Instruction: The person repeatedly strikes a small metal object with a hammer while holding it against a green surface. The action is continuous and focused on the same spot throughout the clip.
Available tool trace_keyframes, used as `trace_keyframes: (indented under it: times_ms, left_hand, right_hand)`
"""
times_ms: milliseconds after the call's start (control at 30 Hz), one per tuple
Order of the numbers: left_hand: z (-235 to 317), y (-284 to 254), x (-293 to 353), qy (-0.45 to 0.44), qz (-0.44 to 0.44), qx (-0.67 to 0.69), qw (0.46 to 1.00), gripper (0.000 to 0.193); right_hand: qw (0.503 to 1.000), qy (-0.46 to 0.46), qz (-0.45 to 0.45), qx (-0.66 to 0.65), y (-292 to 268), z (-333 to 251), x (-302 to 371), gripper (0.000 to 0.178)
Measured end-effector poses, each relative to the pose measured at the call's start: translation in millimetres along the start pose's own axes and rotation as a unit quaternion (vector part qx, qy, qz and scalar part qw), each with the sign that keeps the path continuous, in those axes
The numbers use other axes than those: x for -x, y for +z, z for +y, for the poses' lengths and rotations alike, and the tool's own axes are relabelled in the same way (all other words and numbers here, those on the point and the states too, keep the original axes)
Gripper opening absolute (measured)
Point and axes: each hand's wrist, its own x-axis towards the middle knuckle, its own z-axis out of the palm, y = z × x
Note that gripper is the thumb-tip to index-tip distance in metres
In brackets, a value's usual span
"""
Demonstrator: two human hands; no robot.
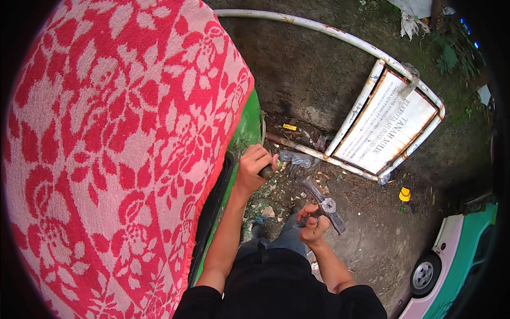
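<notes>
Currently, left hand (252, 169) grips a dark object (268, 171), right hand (314, 228) a hammer (329, 206).

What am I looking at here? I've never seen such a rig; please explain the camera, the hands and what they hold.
There is no machine, just a person's two bare hands. The one picture comes from a wide camera on the person's head, looking down, so straight edges bend. The right hand grips a hammer close to its head. The left hand holds a short dark object; its kind is unclear. On the left, a flowered cloth lies over a green body. Scraps litter the ground, near a rusty white sign.
</notes>
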Motion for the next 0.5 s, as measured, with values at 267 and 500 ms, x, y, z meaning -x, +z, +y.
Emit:
trace_keyframes:
  times_ms: [267, 500]
  left_hand:
    - [-1, -4, -6, 0.021, -0.027, 0.004, 0.999, 0.019]
    - [-4, 1, -10, 0.017, -0.071, -0.018, 0.997, 0.018]
  right_hand:
    - [0.999, 0.02, 0.029, 0.033, 19, -4, -3, 0.052]
    - [0.998, 0.056, 0.007, -0.021, 14, 8, 10, 0.046]
